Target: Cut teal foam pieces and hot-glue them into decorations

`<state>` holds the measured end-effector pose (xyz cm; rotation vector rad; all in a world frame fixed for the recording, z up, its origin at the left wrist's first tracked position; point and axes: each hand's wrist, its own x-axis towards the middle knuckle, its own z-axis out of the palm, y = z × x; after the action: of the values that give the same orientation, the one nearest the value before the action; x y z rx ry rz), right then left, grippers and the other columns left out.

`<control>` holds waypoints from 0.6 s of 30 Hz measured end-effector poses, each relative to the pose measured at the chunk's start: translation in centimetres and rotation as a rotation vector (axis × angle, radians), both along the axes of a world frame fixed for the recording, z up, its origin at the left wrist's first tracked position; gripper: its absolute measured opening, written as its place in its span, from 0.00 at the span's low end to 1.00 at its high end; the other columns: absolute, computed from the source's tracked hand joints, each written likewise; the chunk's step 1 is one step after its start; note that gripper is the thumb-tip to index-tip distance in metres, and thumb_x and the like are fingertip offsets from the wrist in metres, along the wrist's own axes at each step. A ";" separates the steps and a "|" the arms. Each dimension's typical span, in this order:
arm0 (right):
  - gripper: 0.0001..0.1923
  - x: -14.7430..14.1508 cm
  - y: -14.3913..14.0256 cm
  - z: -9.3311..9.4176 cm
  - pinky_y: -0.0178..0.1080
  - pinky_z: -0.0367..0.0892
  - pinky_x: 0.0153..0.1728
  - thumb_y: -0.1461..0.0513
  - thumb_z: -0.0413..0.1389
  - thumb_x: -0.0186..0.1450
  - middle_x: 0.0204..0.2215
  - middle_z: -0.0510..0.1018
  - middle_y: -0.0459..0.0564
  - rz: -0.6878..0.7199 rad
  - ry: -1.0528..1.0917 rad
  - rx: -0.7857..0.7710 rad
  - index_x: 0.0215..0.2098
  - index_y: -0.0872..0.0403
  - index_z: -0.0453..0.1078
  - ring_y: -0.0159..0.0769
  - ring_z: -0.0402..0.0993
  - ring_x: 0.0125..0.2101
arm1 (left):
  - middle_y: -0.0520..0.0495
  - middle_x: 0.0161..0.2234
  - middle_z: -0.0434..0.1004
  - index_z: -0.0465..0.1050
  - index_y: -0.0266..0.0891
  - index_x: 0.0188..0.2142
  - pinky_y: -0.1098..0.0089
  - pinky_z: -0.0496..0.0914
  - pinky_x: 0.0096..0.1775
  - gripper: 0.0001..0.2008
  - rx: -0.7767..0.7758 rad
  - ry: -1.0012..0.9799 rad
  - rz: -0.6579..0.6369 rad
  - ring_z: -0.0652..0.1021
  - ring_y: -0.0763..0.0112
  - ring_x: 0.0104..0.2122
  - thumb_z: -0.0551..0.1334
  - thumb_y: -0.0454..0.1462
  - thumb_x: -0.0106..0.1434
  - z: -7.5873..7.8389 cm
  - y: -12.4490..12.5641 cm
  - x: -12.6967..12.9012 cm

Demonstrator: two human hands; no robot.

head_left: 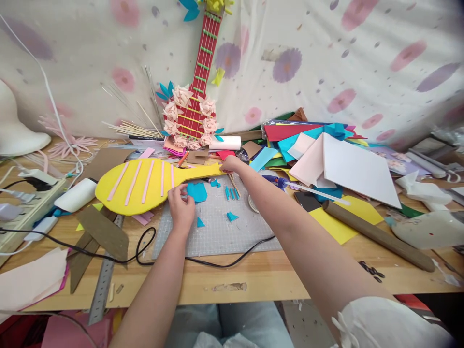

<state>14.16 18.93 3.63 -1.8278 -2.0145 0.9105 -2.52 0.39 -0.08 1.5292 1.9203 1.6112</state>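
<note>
A yellow lute-shaped paper craft with several pink strips across its round body lies slanted over the work surface. My left hand has its fingers curled at the body's lower right edge, beside a blue paper piece. At the far end of the slim yellow neck, my right hand pinches the tip. Below the neck, small blue rolls and blue scraps lie on a grey cutting mat. My right forearm crosses over the mat's right part.
A red paper guitar with pale roses leans against the curtain. To the right are a blue glue gun, a white board and a brown tube. A black cable crosses the front; a steel ruler overhangs the table edge.
</note>
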 end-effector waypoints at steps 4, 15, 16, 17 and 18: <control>0.10 -0.1 0.3 0.3 0.35 0.66 0.18 0.68 0.63 0.42 0.11 0.67 0.46 -0.003 -0.048 -0.090 0.13 0.56 0.64 0.33 0.68 0.16 | 0.44 0.39 0.63 0.67 0.39 0.41 0.71 0.70 0.33 0.19 -0.001 -0.017 -0.012 0.70 0.72 0.33 0.53 0.25 0.50 0.1 0.0 0.1; 0.12 0.3 0.4 0.0 0.42 0.67 0.22 0.69 0.61 0.43 0.08 0.62 0.46 0.019 0.016 -0.076 0.10 0.55 0.61 0.39 0.69 0.19 | 0.45 0.38 0.63 0.67 0.39 0.40 0.71 0.69 0.32 0.17 -0.007 -0.013 -0.029 0.70 0.72 0.33 0.54 0.25 0.50 0.1 0.1 0.2; 0.12 0.3 0.5 -0.1 0.43 0.67 0.23 0.70 0.61 0.42 0.08 0.62 0.46 0.020 0.027 -0.054 0.10 0.55 0.61 0.40 0.70 0.20 | 0.45 0.38 0.63 0.67 0.39 0.40 0.70 0.69 0.33 0.17 -0.013 -0.004 -0.024 0.70 0.72 0.33 0.54 0.26 0.50 0.1 0.2 0.2; 0.12 0.3 0.6 -0.2 0.44 0.67 0.24 0.72 0.60 0.41 0.08 0.62 0.45 0.021 0.040 -0.026 0.10 0.55 0.61 0.41 0.70 0.21 | 0.45 0.38 0.64 0.67 0.39 0.40 0.69 0.69 0.34 0.17 -0.026 0.013 -0.017 0.70 0.71 0.33 0.54 0.26 0.50 0.1 0.2 0.1; 0.13 0.3 0.7 -0.3 0.44 0.68 0.25 0.73 0.60 0.40 0.08 0.61 0.45 0.024 0.059 0.011 0.11 0.55 0.61 0.42 0.71 0.22 | 0.45 0.38 0.65 0.67 0.39 0.40 0.68 0.69 0.36 0.17 -0.049 0.041 -0.007 0.70 0.71 0.33 0.54 0.26 0.50 0.0 0.2 0.0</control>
<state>14.42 19.62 3.35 -1.7535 -2.0065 0.9470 -2.50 0.57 -0.03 1.5587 1.9587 1.5299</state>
